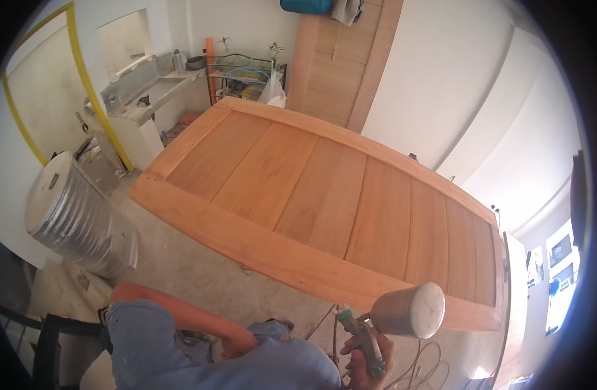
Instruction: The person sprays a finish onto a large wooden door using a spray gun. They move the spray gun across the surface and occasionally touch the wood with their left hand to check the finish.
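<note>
1. The right hand [367,361] is wrapped tight around the handle of a spray gun [393,318] with a shiny metal cup, just by the near edge of the big wooden door [318,195].
2. The left hand is hidden, so I cannot tell its shape.
3. A silver roll [77,218] stands left of the door, well apart.

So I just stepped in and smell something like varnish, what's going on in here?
A person in a blue shirt stands at the near long edge of a big wooden door lying flat. Their right hand grips a spray gun with a metal cup on top, held just off the door's near edge. The left arm is folded against the body, its hand hidden. A silver foil-wrapped roll stands on the floor to the left.
</note>
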